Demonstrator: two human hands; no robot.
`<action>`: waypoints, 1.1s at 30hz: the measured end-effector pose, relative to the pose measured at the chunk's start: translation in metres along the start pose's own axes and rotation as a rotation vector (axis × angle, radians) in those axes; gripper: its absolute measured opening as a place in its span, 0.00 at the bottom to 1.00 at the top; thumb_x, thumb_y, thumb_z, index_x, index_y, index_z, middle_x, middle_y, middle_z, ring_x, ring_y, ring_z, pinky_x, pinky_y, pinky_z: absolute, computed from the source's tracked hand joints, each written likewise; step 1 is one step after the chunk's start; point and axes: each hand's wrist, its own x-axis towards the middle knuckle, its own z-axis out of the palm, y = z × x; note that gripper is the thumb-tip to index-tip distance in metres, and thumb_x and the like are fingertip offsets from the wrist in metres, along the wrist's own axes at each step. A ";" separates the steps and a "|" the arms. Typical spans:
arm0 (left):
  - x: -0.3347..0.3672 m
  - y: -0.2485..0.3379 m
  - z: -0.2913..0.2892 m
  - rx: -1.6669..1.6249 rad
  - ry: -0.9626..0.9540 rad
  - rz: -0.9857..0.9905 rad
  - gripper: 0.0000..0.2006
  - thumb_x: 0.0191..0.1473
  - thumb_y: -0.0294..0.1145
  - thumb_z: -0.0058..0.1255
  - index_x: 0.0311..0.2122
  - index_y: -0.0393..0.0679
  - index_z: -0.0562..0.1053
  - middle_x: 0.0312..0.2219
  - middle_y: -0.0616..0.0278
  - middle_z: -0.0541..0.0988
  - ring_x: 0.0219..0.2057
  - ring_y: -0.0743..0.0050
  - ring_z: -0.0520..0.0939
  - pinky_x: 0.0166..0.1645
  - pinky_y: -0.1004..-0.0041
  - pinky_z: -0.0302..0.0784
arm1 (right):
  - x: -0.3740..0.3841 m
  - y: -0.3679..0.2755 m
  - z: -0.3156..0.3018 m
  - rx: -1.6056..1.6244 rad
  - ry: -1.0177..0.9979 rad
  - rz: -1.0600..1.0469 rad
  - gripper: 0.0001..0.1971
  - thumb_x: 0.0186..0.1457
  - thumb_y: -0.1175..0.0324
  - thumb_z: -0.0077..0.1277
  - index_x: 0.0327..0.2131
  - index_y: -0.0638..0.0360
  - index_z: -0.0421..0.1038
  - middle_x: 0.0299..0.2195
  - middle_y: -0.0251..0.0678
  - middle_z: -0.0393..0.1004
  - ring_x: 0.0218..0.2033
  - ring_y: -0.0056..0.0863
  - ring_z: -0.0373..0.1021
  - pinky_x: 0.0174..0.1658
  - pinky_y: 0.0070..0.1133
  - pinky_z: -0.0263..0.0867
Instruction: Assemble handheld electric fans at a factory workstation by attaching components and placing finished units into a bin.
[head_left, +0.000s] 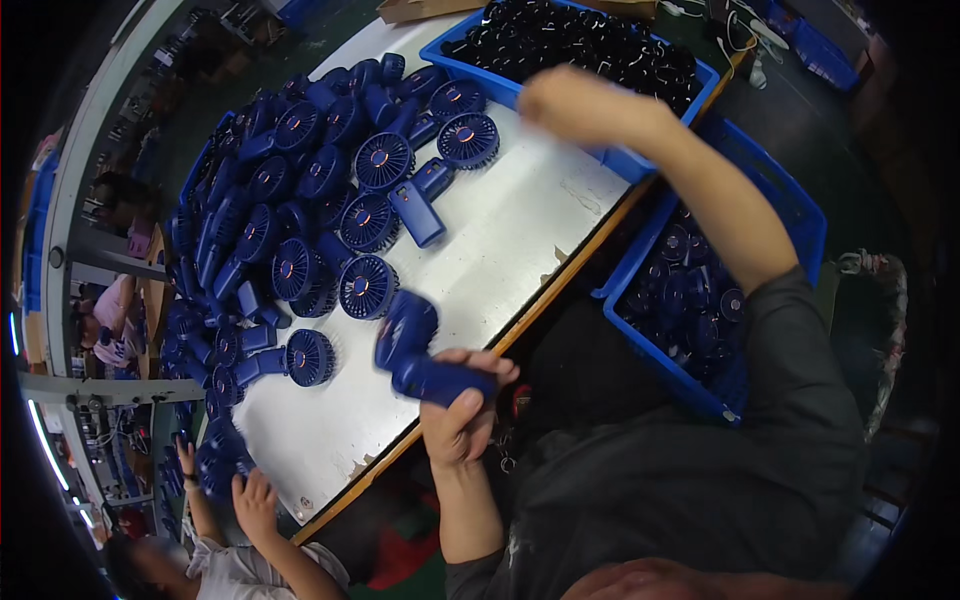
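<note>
Left hand (462,410): closed around a blue handheld fan (408,328)
Right hand (570,105): blurred beside a blue bin (480,80); grip unclear
Handling: likely light, stiff, slick; best held by its handle (432,379)

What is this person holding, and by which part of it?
The left grip holds a blue fan by its handle. The right grip is too blurred to tell whether it holds anything.

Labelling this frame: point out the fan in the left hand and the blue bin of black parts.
Held fan (432,380): head view, on its handle.
Blue bin (488,89): head view, on its outer wall.
</note>
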 end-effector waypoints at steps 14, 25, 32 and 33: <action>-0.019 0.015 -0.010 0.361 0.245 -0.110 0.13 0.49 0.17 0.56 0.42 0.33 0.71 0.35 0.50 0.78 0.37 0.61 0.82 0.40 0.67 0.82 | 0.067 0.116 0.079 -0.423 0.070 0.071 0.12 0.56 0.72 0.44 0.43 0.60 0.70 0.46 0.50 0.71 0.49 0.49 0.69 0.49 0.40 0.69; -0.023 0.021 -0.013 0.531 0.330 -0.050 0.14 0.55 0.22 0.55 0.46 0.32 0.70 0.33 0.56 0.79 0.33 0.75 0.81 0.36 0.74 0.82 | 0.012 0.019 0.014 0.324 0.250 -0.102 0.11 0.54 0.76 0.50 0.42 0.65 0.71 0.32 0.43 0.76 0.36 0.30 0.75 0.41 0.26 0.69; -0.012 0.012 0.002 0.379 0.409 0.069 0.15 0.55 0.23 0.56 0.47 0.33 0.69 0.36 0.57 0.77 0.28 0.76 0.80 0.34 0.78 0.79 | -0.178 -0.187 0.046 0.643 -0.043 -0.832 0.15 0.46 0.80 0.55 0.40 0.65 0.70 0.34 0.41 0.74 0.35 0.35 0.73 0.38 0.29 0.69; -0.015 0.012 -0.001 0.401 0.427 0.084 0.15 0.55 0.23 0.56 0.47 0.33 0.69 0.36 0.57 0.77 0.28 0.76 0.79 0.34 0.78 0.79 | -0.183 -0.189 0.053 0.793 -0.121 -0.650 0.14 0.47 0.79 0.55 0.40 0.66 0.70 0.33 0.40 0.74 0.34 0.32 0.73 0.38 0.26 0.69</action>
